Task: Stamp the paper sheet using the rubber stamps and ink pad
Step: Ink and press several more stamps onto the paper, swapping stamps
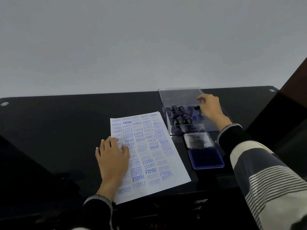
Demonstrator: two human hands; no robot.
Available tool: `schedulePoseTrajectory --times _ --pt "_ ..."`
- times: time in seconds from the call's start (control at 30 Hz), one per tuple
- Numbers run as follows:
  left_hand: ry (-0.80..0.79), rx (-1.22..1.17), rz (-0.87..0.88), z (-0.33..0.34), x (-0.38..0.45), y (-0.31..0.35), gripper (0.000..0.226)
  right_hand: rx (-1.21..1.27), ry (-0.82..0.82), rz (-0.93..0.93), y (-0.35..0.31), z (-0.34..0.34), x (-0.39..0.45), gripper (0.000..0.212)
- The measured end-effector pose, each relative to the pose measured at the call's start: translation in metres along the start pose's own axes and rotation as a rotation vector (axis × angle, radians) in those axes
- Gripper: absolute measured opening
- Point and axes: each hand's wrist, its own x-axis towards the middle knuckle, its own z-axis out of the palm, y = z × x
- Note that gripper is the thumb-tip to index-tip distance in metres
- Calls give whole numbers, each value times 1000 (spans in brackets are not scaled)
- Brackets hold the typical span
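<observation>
Left hand [113, 156] flat on the paper sheet [149, 156], fingers straight, pressing its left edge onto the black bench [58, 130]. Sheet is already covered in blue impressions: SAMPLE, FRAGILE, AIR MAIL, FAX OUT, AMENDED. Right hand [210, 107] is over the clear plastic box [179, 95] at the back right, fingers curled down among the rubber stamps [178, 113]; can't tell if it's actually gripping one. Ink pad [206, 158] sits just in front of the box, right of the sheet, lid [198, 140] flipped open, blue pad exposed.
</observation>
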Motion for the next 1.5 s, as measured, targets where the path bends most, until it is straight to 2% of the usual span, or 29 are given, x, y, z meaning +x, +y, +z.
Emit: schedulePoseTrajectory --times 0.07,0.13,0.27,0.37,0.43,0.5,0.6,0.7,0.83,0.93,1.03,1.13,1.23,1.3,1.37,1.4,1.47,1.5 --pt "5 2 1 0 -1 0 39 55 21 61 10 -3 -4 24" --pt "7 5 3 -1 -1 0 39 66 -4 91 16 -3 -7 21" --pt "-2 16 16 -1 -1 1 38 -18 -87 77 10 -3 -6 33" --pt "-8 21 17 -1 -1 1 39 -188 -303 135 -8 1 -5 32" --pt "-9 23 15 -1 -1 1 39 -328 -448 156 -18 3 -5 42" --pt "-7 24 12 -1 -1 0 39 -405 -475 169 -22 5 -6 55" --pt "-5 34 17 0 -1 1 38 -409 -423 193 -22 4 -8 57" --pt "-1 30 24 1 0 -1 37 -263 -305 223 -14 9 0 52" --pt "-7 35 25 2 -1 0 37 76 23 168 -13 6 1 21" --pt "1 54 40 1 -1 1 33 328 138 165 -25 -4 -13 15" --pt "37 136 132 0 -1 3 21 509 133 186 -37 -6 -34 15" --pt "49 298 198 -7 -2 11 11 559 47 210 -44 -10 -61 10" --pt "-126 528 166 -21 -1 27 20 650 -6 241 -38 -18 -87 6" --pt "-204 579 124 -29 -2 43 27 661 -65 222 -28 -25 -102 7" --pt "-216 525 137 -31 -6 60 33 612 -111 199 -15 -35 -114 8" --pt "-187 416 194 -28 -9 68 35 546 -130 183 -8 -41 -119 8" --pt "-188 43 377 -20 -17 85 37 355 -185 137 5 -53 -128 6" --pt "-256 -126 474 -16 -24 94 39 261 -215 109 10 -57 -131 5"
